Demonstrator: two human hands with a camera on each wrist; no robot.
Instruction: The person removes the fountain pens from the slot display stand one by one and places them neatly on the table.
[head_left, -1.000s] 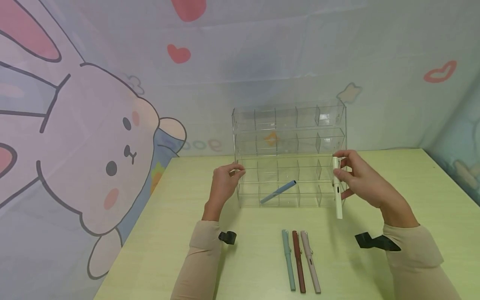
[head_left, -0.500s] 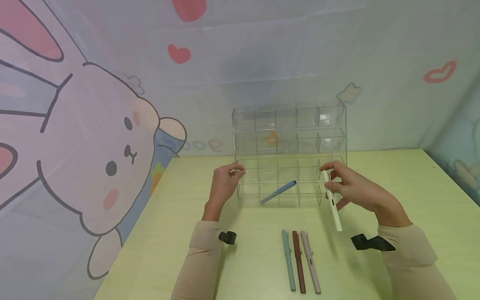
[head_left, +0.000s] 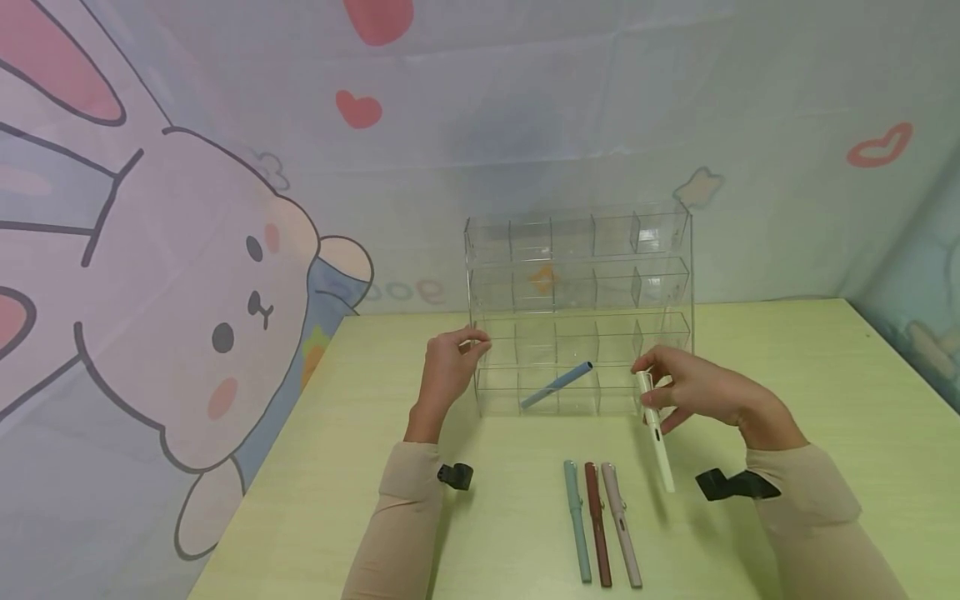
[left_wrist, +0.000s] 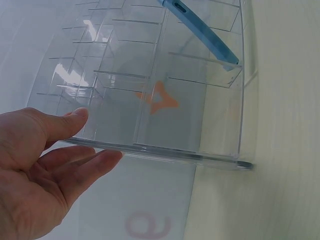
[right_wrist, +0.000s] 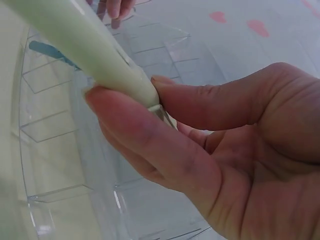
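Note:
A clear acrylic organiser (head_left: 577,308) with rows of small compartments stands on the yellow-green table (head_left: 825,375). A blue pen (head_left: 557,384) leans inside its bottom row, also seen in the left wrist view as the blue pen (left_wrist: 200,31). My left hand (head_left: 450,367) holds the organiser's left edge (left_wrist: 150,149), thumb and fingers either side. My right hand (head_left: 693,387) pinches a white pen (head_left: 654,429) near its upper end, in front of the organiser's lower right corner; the white pen (right_wrist: 85,47) slants down toward the table.
Three pens lie side by side near the front edge: a grey-green pen (head_left: 577,520), a dark red pen (head_left: 597,523) and a pale pink pen (head_left: 621,523). A cartoon-print backdrop (head_left: 187,292) hangs behind and to the left of the table.
My right hand has come down and slightly left with the white pen, from the organiser's upper right side to its lower right corner. The left hand has stayed put.

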